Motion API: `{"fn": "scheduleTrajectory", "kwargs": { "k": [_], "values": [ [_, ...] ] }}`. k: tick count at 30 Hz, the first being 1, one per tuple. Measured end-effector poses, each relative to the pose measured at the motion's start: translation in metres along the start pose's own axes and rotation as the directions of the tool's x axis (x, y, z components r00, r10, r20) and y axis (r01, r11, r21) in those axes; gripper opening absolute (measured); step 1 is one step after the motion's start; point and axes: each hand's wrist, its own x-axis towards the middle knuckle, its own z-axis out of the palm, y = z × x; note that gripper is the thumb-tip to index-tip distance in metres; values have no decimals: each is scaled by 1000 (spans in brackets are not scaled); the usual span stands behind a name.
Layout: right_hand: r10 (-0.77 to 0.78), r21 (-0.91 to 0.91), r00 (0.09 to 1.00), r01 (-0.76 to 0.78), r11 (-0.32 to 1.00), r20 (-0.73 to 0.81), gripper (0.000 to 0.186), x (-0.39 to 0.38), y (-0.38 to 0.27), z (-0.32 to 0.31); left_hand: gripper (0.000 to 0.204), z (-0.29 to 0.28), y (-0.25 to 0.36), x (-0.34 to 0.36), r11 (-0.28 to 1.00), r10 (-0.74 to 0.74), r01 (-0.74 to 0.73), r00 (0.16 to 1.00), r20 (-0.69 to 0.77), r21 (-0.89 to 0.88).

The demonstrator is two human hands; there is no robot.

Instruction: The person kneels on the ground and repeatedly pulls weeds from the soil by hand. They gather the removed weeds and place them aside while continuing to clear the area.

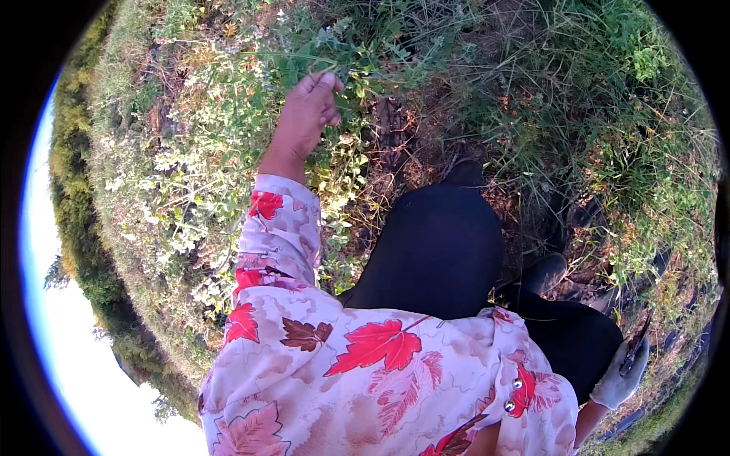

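My bare left hand (pixel 308 114) is raised over the plants at upper middle, thumb and forefinger closed on a thin green grass blade (pixel 283 56). My right hand (pixel 617 378), in a white glove, is low at the right beside my dark-trousered knee, wrapped round a dark, narrow tool (pixel 636 346); its exact kind is hard to make out. Leafy weeds (pixel 209 159) with pale small leaves surround my left arm.
I crouch on dry soil (pixel 391 133) with litter and weeds, a dark shoe (pixel 544 273) at the right of my leg. Dense grass (pixel 585 114) covers the upper right. Dark strips (pixel 658 270) lie at the right. Trees (pixel 84 197) and bright sky fill the left rim.
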Motion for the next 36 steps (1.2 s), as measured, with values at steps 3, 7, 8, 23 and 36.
{"fn": "scheduleTrajectory", "kwargs": {
  "k": [3,7,8,23,36],
  "values": [
    [11,38,1000,-10,999,-8,37,-3,0,-1,28,12,-82,-6,622,51,-100,995,87,777],
    [5,38,1000,-4,999,-22,36,-4,6,-2,22,24,-166,-5,186,-55,-107,991,120,977],
    [-3,23,1000,4,1000,-30,36,-5,7,-5,23,33,-166,-6,128,-80,-110,989,121,986],
    [61,-31,998,-61,998,9,37,-2,4,-6,40,41,-205,17,210,-170,-93,977,130,973],
    [55,-4,998,-55,998,-6,38,-5,-2,-9,38,55,-182,29,300,-7,-142,989,151,943]
  ]
}}
